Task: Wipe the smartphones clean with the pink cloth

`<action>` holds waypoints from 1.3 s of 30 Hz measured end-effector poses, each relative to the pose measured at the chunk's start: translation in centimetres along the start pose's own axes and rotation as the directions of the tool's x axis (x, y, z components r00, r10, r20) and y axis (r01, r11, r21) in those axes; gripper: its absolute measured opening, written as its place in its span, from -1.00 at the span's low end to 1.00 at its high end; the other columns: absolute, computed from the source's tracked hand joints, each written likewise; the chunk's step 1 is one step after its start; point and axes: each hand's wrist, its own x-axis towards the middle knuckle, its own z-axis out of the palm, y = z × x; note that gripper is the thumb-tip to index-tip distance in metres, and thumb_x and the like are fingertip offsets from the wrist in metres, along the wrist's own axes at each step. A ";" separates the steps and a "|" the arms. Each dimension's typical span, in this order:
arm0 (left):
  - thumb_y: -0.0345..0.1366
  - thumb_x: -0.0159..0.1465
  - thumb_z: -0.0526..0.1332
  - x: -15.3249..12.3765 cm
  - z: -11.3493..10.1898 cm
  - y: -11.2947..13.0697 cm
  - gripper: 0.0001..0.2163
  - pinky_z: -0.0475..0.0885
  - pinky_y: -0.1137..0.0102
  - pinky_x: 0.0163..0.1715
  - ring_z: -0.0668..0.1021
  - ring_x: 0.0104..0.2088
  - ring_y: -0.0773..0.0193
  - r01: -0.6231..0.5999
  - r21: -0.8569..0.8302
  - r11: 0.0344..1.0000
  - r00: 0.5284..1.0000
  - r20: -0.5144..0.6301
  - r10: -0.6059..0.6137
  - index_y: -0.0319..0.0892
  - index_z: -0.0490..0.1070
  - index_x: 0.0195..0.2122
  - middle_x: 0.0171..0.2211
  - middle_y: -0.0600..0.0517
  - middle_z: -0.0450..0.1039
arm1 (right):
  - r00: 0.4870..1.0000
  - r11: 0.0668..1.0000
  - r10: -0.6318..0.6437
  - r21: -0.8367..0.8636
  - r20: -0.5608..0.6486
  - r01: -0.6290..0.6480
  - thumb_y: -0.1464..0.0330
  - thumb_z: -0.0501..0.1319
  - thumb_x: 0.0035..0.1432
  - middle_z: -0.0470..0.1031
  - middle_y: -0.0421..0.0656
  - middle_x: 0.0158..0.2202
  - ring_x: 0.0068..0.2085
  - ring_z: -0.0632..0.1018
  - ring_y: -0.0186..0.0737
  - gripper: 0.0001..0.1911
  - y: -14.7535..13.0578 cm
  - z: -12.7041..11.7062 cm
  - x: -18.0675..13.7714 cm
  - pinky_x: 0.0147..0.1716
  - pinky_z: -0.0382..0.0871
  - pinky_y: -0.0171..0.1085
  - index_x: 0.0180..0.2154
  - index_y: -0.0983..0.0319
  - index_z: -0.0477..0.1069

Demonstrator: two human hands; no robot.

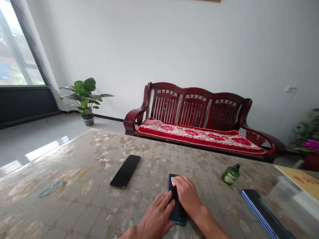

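Observation:
A dark blue phone (177, 217) lies on the table in front of me, partly covered by my hands. My left hand (159, 214) rests against its left side, fingers stretched out and lying flat on it. Over the phone's upper right part, my right hand (187, 192) is closed, pressing a small white piece (173, 181), like a tissue or wipe, onto the surface. Most of that piece is hidden under the fingers. Further left, another phone (126, 171) lies with its black face up, touched by neither hand.
A green bottle (231, 174) with a black cap stands to the right. Near the right edge are a stack of dark, blue-edged devices (264, 212) and a clear plastic box (294, 199). Several coloured bands (58, 184) lie at left. Beyond the patterned tablecloth (94, 205) stands a wooden bench (194, 109).

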 end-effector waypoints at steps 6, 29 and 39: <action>-0.34 0.27 0.27 0.2 0.5 -0.3 -0.49 0.18 0.11 0.27 0.24 0.30 -0.03 0.018 -0.013 1.000 1.000 0.012 -0.018 -0.22 0.22 0.24 0.30 -0.25 0.16 | 1.000 1.000 0.011 -0.016 0.014 -0.011 0.62 0.07 0.19 0.55 -0.18 -0.26 -0.19 0.48 -0.18 -0.70 -0.4 0.4 1.8 -0.16 0.32 -0.27 -0.26 0.17 0.47; -0.29 0.30 0.25 -0.2 -0.3 0.4 -0.60 0.22 0.19 0.26 0.41 0.19 0.06 0.003 -0.100 0.995 0.998 -0.067 -0.010 -0.15 0.32 0.17 0.20 -0.10 0.36 | 0.998 0.999 -0.044 0.026 0.040 0.043 0.56 0.10 0.24 0.51 -0.20 -0.27 -0.25 0.47 -0.21 -0.76 -2.3 -1.6 -3.1 -0.21 0.32 -0.27 -0.24 0.13 0.44; -0.28 0.31 0.24 -0.2 -1.1 0.5 -0.61 0.22 0.18 0.26 0.40 0.20 0.03 0.022 -0.067 0.998 1.000 -0.021 -0.024 -0.17 0.34 0.17 0.23 -0.13 0.32 | 0.999 0.999 0.043 -0.002 -0.028 -0.043 0.60 0.04 0.23 0.50 -0.22 -0.36 -0.31 0.48 -0.23 -0.67 -0.1 -0.3 1.4 -0.24 0.33 -0.27 -0.31 0.12 0.46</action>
